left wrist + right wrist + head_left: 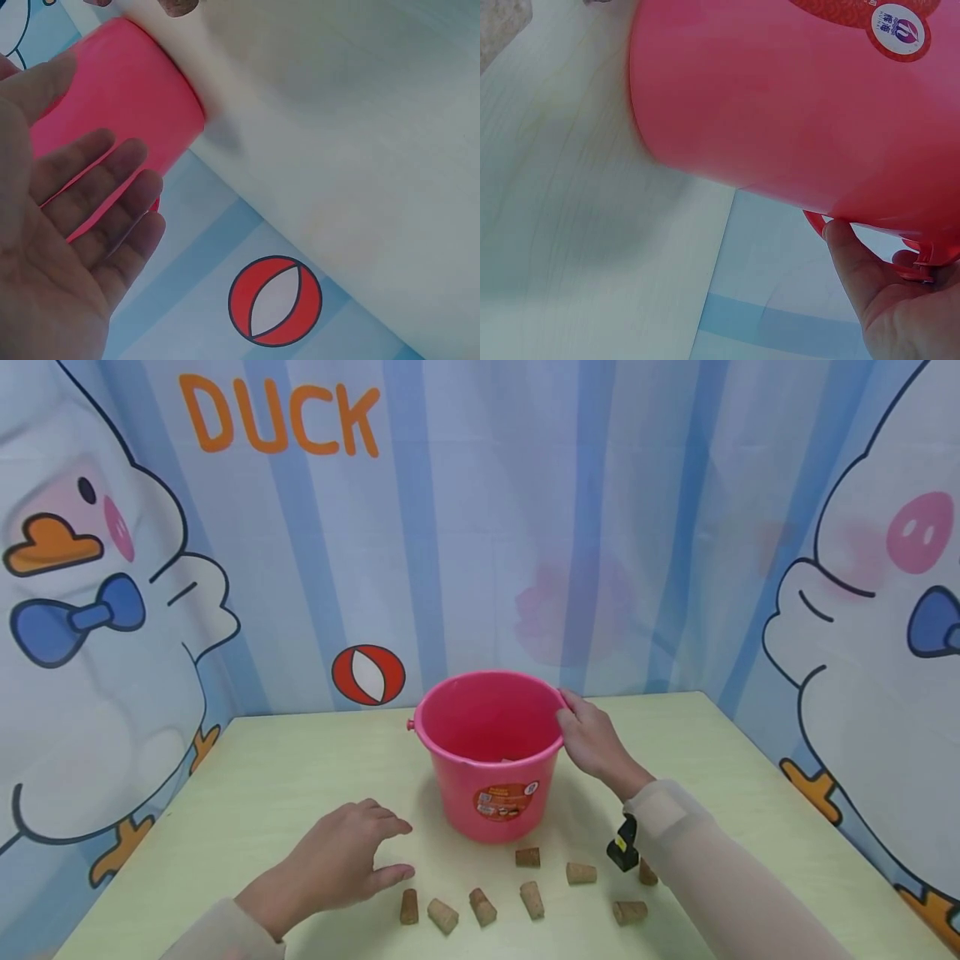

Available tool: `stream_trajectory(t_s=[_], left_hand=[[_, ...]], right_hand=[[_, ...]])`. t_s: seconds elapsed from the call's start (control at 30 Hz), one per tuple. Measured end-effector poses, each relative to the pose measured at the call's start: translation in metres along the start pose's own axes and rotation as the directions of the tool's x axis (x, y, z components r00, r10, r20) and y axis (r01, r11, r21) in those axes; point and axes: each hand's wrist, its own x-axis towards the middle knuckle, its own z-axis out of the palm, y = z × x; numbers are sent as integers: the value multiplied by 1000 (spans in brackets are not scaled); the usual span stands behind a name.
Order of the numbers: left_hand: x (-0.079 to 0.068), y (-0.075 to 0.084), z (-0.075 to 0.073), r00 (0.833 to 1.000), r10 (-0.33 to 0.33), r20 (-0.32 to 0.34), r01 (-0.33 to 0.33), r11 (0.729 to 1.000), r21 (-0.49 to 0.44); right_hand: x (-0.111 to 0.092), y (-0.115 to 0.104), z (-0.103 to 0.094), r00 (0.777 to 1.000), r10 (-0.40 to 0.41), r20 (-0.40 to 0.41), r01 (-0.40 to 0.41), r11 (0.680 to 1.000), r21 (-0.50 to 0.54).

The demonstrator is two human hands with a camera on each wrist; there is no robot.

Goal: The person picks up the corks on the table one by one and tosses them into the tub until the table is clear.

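Observation:
A pink bucket point(498, 802) with a red and orange label stands upright at the middle of the table. My right hand point(597, 739) grips it at the right side of its rim. In the right wrist view the thumb and fingers are curled at the bucket's red handle point(815, 223), right by the rim. My left hand point(348, 860) hovers at the front left of the bucket, fingers spread and holding nothing. Below it lies a dark brown cork point(408, 907). Several other corks, such as a lighter one point(442, 916), lie loosely in front of the bucket. Something small and brownish point(508, 760) shows inside the bucket.
The pale table point(315, 760) ends at a striped blue and white curtain point(487, 527) printed with ducks and a red ball. A dark cork point(647, 872) lies partly behind the right sleeve. A small black device point(624, 845) sits at the right wrist.

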Motion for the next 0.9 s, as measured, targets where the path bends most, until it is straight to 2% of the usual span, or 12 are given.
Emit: stream_trajectory(t_s=[0.53,0.9], left_hand=[[-3,-2,14,992,10,126,0,997,-74],[-5,0,26,992,105,73,-101,993,-60]], right_hand=[[-1,0,0,1000,4,8,-4,1000,8],[0,0,1,1000,19,5,-19,1000,8]])
